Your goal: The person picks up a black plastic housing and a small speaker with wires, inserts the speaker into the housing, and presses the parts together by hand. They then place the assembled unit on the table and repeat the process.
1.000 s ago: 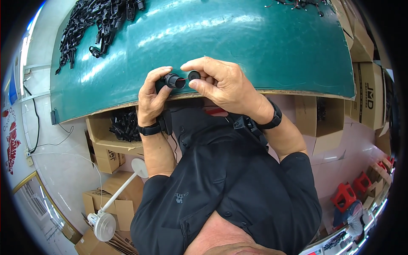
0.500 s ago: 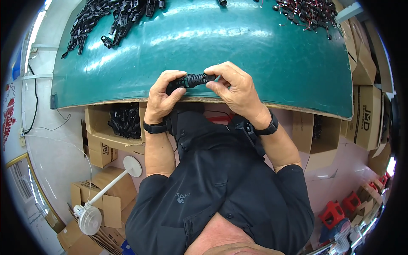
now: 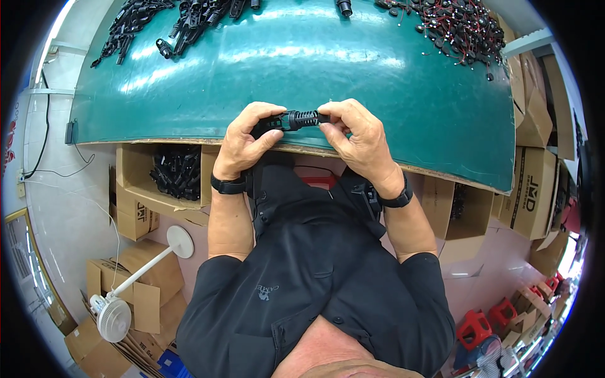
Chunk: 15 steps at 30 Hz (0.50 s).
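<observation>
Both hands hold one black plastic part (image 3: 293, 120), long and slim with a ribbed, spring-like section, just above the near edge of the green table (image 3: 277, 75). My left hand (image 3: 244, 138) is closed round its wider, slotted left end. At the right end, my right hand (image 3: 359, 133) pinches the tip between thumb and fingers; a small dark piece there is mostly hidden by the fingertips. The part lies nearly level, pointing left to right. Its exact kind I cannot make out.
Similar black parts lie in a pile (image 3: 201, 19) at the far left. Small round black pieces with red wires form a heap (image 3: 457, 28) at the far right. A box of black parts (image 3: 176, 173) sits under the table's left edge, another open carton (image 3: 469, 211) under the right.
The view has shifted slightly. My right hand sits a little farther right along the part, and more of the ribbed section's end shows. Both hands keep their grip.
</observation>
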Available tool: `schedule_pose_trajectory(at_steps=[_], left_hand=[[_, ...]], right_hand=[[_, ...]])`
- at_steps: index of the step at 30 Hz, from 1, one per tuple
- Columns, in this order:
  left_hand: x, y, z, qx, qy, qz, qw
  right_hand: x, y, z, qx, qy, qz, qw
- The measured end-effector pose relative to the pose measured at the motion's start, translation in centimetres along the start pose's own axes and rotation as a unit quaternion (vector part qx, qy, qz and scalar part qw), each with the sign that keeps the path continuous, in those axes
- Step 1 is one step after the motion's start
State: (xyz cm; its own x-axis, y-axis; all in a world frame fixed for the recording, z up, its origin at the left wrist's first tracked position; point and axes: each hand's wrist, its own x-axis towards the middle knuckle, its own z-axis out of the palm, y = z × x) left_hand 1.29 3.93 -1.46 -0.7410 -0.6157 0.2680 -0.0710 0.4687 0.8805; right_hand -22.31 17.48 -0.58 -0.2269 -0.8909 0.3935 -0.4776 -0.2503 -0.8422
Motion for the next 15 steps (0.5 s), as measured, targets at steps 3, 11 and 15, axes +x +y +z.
schedule_pose_trajectory(at_steps=[3,11,15], left_hand=[[0.1,0.2,0.1,0.005,-0.004,0.002,1.000],[0.2,0.1,0.1,0.024,-0.006,0.012,1.000],[0.1,0.1,0.1,0.005,-0.003,0.003,1.000]], right_hand=[[0.0,-0.1,0.1,0.037,0.007,0.013,0.999],[-0.6,0.6,0.7,0.157,-0.019,0.092,0.983],[-0.8,1.2,0.7,0.164,-0.019,0.094,0.982]])
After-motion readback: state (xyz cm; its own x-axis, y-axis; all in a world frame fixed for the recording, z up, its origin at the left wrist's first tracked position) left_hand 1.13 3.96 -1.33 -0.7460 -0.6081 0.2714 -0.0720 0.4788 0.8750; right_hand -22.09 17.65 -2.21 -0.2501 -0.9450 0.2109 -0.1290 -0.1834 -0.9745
